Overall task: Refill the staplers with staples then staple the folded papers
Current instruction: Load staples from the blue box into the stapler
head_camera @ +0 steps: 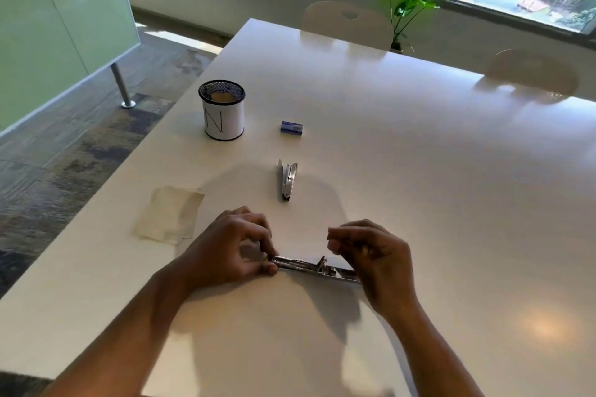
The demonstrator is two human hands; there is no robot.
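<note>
We pinch the left end of an opened metal stapler [314,267] between the thumb and curled fingers of our left hand [230,246], while our right hand [371,255] curls over its right end; whether those fingers actually hold it, we cannot tell. The stapler lies flat on the white table [419,171], its silver channel exposed between both hands. Just beyond the grip lies a second stapler [287,180], silver, on its own. Farther out sits a small blue staple box [292,127]. Left of the grip lie the folded papers [169,214], overlapping. Beyond them stands a mesh cup [222,111], holding something pale and unclear.
</note>
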